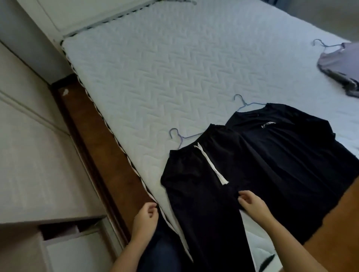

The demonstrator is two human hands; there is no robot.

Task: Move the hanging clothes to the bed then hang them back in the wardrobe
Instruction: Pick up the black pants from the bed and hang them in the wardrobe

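Black trousers point(198, 186) with a white drawstring lie on the white quilted mattress point(165, 68), on a purple wire hanger point(180, 136). Beside them to the right lies a black T-shirt point(291, 159) with a small white logo, on its own purple hanger point(244, 102). A grey garment point(342, 66) on a hanger lies at the far right edge. My right hand point(250, 203) rests on the trousers near the crotch, fingers loosely curled against the cloth. My left hand point(145, 215) hovers over the bed's left edge, fingers loosely curled, holding nothing.
A brown wooden bed frame point(93, 151) runs along the mattress's left side. Pale wardrobe panels point(38, 155) stand at the left, with a drawer point(73, 248) pulled partly out at the bottom left. Another hanger lies at the top edge of the bed point(180, 2).
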